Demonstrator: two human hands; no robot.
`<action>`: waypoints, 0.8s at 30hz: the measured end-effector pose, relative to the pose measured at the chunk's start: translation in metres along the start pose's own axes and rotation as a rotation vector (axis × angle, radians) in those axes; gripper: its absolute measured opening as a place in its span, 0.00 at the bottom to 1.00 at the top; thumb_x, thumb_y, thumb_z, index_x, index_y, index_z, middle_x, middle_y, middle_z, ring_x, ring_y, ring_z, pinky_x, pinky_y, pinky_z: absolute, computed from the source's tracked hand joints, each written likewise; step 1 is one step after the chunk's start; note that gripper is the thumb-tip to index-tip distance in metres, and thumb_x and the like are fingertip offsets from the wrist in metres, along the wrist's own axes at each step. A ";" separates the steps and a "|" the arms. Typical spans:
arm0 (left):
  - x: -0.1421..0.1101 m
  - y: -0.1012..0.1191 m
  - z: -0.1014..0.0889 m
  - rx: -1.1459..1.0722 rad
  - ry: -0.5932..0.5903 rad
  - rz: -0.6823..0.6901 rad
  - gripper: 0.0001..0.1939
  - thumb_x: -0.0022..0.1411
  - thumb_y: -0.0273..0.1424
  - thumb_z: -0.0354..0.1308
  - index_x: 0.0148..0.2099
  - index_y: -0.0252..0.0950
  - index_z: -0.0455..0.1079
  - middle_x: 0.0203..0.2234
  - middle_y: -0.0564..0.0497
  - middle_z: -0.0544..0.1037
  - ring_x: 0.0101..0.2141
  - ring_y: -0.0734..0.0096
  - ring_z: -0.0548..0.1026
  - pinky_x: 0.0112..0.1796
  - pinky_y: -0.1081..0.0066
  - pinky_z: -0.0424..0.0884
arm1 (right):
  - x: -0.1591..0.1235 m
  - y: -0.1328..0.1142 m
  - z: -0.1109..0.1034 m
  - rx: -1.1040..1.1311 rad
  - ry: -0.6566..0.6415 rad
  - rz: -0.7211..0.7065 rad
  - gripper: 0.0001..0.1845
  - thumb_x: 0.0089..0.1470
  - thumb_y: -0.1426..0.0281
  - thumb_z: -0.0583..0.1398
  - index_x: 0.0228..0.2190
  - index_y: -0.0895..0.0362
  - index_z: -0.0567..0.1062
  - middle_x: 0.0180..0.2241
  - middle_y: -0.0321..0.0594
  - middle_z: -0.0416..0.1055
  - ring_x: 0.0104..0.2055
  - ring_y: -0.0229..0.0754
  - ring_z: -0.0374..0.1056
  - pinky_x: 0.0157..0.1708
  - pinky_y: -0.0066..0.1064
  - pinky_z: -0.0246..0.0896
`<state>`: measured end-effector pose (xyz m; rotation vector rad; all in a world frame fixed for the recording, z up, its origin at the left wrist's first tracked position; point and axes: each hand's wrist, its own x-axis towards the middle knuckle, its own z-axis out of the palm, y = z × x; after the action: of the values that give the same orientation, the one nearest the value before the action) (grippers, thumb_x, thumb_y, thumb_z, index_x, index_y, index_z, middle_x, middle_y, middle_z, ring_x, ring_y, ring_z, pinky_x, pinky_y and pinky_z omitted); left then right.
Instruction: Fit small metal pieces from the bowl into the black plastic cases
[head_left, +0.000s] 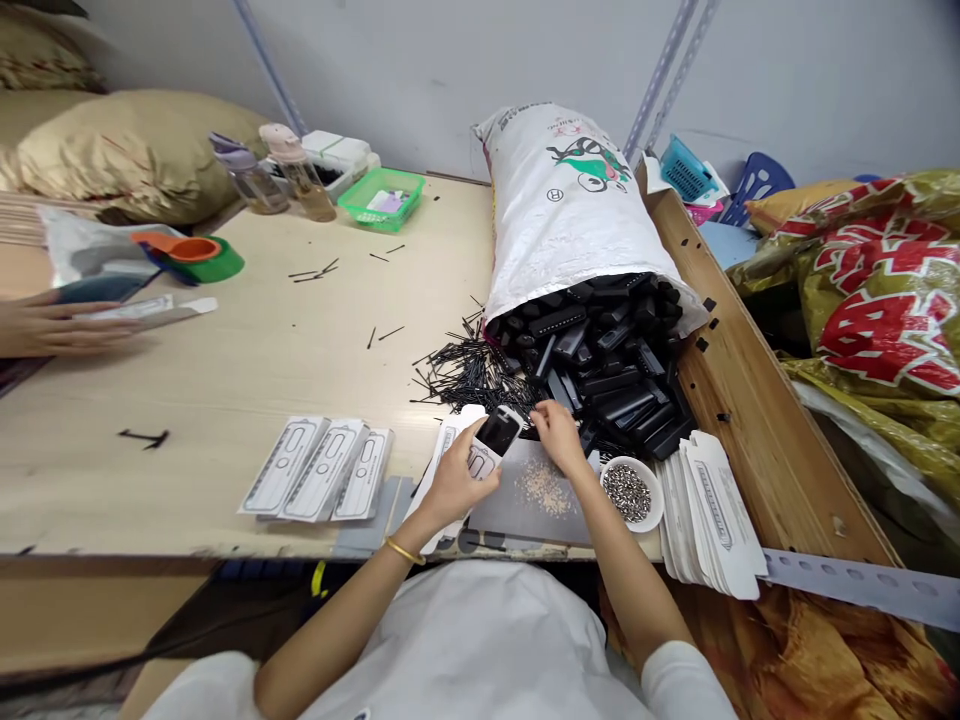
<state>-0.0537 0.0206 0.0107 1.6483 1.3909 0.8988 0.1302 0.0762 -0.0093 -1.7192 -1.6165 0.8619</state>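
Observation:
My left hand (452, 482) is wrapped round a small white printed box (482, 463), tilted up with its open end away from me. A black plastic piece (499, 430) shows inside that end. Close by on the right, my right hand (558, 434) has its fingers pinched together at the edge of a pile of thin black sticks (480, 370); what they hold, if anything, is too small to tell. Below the hands, small beige bits (547, 490) lie scattered on a grey sheet (495, 508). A flat white carton (442, 455) lies partly under my left hand.
Black plastic cases (615, 375) spill from a large white sack (562, 220). A white bowl (655, 510) holds small metal parts, beside stacked flat cartons (712, 520). Several printed boxes (326, 470) lie left. Another person's hand (67, 325) rests at far left. A wooden board (750, 400) edges the right side.

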 end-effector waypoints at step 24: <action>0.001 0.007 0.047 -0.051 0.093 0.054 0.38 0.53 0.29 0.57 0.65 0.36 0.49 0.61 0.40 0.59 0.62 0.56 0.56 0.61 0.57 0.53 | -0.044 -0.044 -0.042 0.713 0.472 -0.131 0.09 0.50 0.64 0.62 0.31 0.56 0.69 0.29 0.35 0.71 0.24 0.33 0.66 0.27 0.28 0.64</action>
<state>-0.0091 0.0153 -0.0034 1.6302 1.3794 1.0464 0.1361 0.0346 0.0526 -1.1731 -0.9330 0.7652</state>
